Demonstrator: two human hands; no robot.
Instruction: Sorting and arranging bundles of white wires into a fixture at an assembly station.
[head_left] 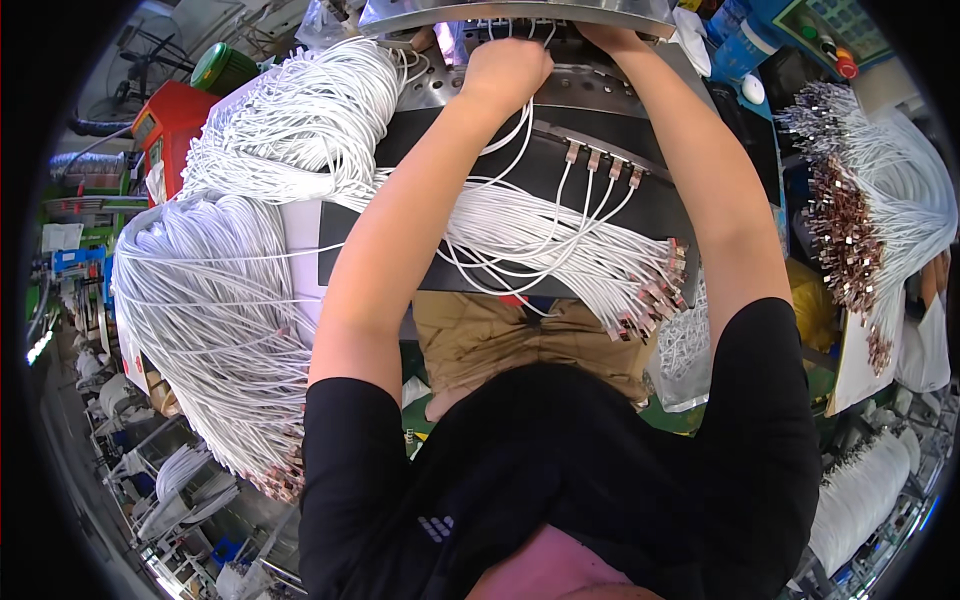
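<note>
My left hand (pixel 508 72) is closed at the front of a metal machine (pixel 520 12), its fingers curled around white cables (pixel 524 130). The cables run up to a dark slotted row under the machine's edge and come out below my hand. My right hand (pixel 608 36) reaches under the right part of that edge; its fingers are hidden. Between my forearms, a metal bar (pixel 600 150) holds several copper-coloured cable connectors (pixel 593 160) in a row. A bundle of white cables (pixel 540 235) with copper-coloured ends lies across the dark work board (pixel 400 150) nearer my body.
Large heaps of white cable (pixel 215 290) hang over the table's left side. A red box (pixel 178 125) and a green container (pixel 222 68) stand behind them. More cable bundles (pixel 900 200) lie at the right. A control panel with a red button (pixel 846 66) is at the far right.
</note>
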